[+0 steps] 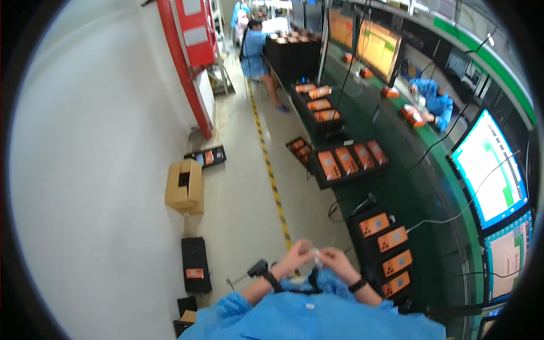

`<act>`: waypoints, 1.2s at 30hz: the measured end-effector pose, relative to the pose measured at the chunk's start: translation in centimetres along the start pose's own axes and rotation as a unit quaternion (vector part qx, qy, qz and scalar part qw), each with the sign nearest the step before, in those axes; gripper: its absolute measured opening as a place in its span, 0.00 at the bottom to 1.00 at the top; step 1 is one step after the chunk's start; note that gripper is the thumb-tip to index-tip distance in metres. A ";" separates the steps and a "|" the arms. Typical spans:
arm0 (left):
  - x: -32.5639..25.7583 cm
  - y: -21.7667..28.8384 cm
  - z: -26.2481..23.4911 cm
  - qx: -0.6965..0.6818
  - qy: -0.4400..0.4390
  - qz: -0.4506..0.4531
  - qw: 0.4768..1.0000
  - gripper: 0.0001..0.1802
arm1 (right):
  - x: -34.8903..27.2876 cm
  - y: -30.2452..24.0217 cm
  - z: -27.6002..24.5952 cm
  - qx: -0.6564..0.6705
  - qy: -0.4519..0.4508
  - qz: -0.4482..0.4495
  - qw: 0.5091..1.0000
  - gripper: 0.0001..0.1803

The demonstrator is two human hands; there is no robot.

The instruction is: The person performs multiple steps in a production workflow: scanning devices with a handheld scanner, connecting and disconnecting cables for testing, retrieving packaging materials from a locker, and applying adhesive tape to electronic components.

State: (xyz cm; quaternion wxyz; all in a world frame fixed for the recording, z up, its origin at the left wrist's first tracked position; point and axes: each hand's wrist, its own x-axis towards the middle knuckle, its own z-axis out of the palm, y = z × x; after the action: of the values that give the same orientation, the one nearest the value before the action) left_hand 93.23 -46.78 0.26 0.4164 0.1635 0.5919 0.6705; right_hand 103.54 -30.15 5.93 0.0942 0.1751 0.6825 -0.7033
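Note:
Close in front of my body, my left hand and my right hand meet with bent fingers. Between their fingertips is a small whitish piece, too small and blurred to name. Both hands pinch it. Dark bands circle both wrists, and a black device sits by the left one. To the right of my right hand, a black tray on the green bench bears several orange phones in a row. A white cable leads to one of them.
Another tray of orange phones stands farther along the bench. Monitors line the right. A cardboard box and black trays lie along the left wall. One person sits ahead, another across the bench.

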 end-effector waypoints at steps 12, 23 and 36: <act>1.4 20.0 -14.8 -0.178 0.149 0.215 0.949 0.25 | 20.1 -19.7 10.2 -0.016 -0.047 -0.311 0.949 0.26; 6.0 28.4 -25.5 -0.071 0.332 0.286 0.896 0.22 | 37.9 -26.1 17.6 -0.081 -0.119 -0.588 0.796 0.19; 21.7 35.2 -36.3 -0.098 0.270 0.260 0.922 0.26 | 51.7 -35.3 13.0 -0.155 -0.052 -0.417 0.894 0.21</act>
State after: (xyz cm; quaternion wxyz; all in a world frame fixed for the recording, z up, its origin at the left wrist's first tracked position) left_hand 41.55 -52.65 18.13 0.0656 0.0827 0.5499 0.8285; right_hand 41.29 -35.72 19.35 -0.1463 -0.1794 0.7876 -0.5711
